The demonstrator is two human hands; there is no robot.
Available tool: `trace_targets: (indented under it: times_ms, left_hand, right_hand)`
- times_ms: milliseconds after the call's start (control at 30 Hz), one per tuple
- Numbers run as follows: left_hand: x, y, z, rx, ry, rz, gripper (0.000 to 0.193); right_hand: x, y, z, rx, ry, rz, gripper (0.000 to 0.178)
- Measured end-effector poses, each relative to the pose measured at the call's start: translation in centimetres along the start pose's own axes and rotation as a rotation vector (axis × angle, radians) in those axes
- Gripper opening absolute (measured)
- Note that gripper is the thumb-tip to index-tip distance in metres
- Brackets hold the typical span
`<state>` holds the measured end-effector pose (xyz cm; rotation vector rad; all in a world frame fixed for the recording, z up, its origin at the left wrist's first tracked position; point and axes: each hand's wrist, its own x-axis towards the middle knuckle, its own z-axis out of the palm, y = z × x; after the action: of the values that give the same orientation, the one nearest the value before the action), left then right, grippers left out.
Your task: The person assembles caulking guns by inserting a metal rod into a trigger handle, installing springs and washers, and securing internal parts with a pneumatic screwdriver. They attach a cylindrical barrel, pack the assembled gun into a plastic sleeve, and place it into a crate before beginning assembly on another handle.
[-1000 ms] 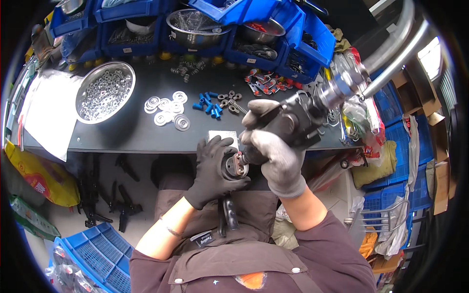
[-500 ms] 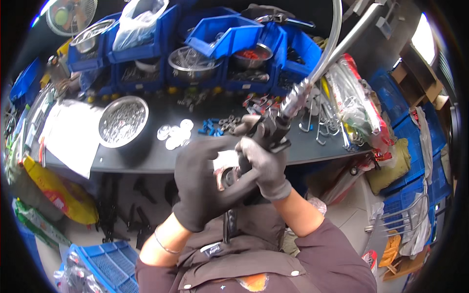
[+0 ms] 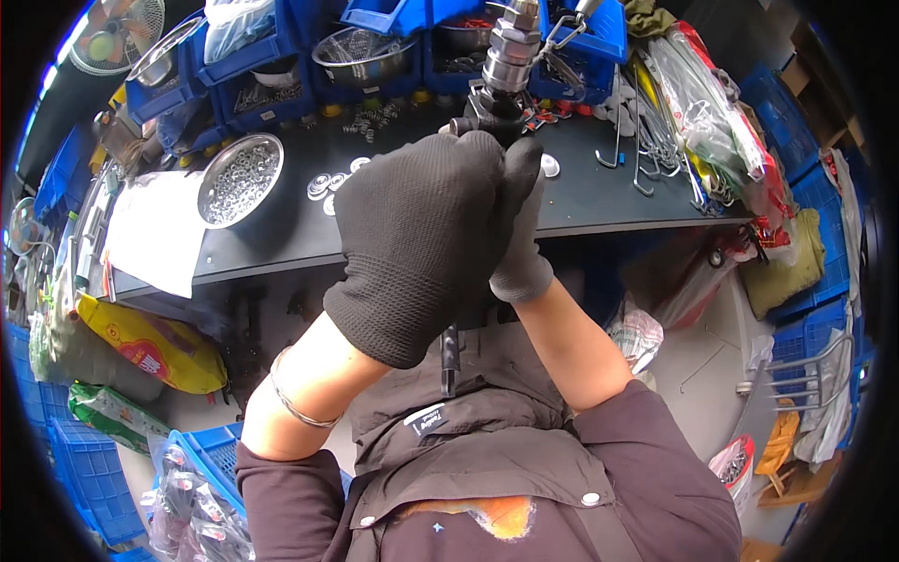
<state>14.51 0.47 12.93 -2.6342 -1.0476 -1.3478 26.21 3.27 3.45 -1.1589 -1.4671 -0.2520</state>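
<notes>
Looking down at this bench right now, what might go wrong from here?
The left grip blocks this view of most of the right grip and the lower end of the black tool, so a slip or pinch there might go unnoticed. The metal bracelet on the left forearm could snag. The silver washers lying loose on the dark tabletop could scatter if brushed.

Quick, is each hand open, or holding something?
Left hand: fingers mostly hidden, so it can't be told.
Right hand: mostly behind the left, can't tell.
</notes>
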Motion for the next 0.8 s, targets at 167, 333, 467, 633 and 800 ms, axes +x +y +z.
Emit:
trace_targets:
  times_ms: [167,333,467,633,800]
  left_hand:
    - [0.0,0.8,0.0,0.177,-0.055,0.023,0.039]
    - [0.1,0.5,-0.4,0.157,-0.056,0.005,0.039]
    - [-0.1,0.1,-0.3,0.195,-0.051,-0.013,0.039]
    - [0.1,-0.3,-0.5,0.181,-0.043,0.001,0.038]
    - [0.1,-0.3,-0.8,0.144,-0.033,-0.008,0.037]
  right_hand:
    - [0.1,-1.7,-0.1,0.477,0.094,0.241,0.033]
    - [0.2,-1.9,-0.4,0.328,0.024,0.232,0.034]
    - [0.4,-2.3,-0.3,0.470,-0.011,0.433,0.032]
    - [0.5,-2.3,-0.1,0.405,-0.018,0.304,0.030]
    - [0.7,-3.0,-0.7,0.333,-0.023,0.272,0.030]
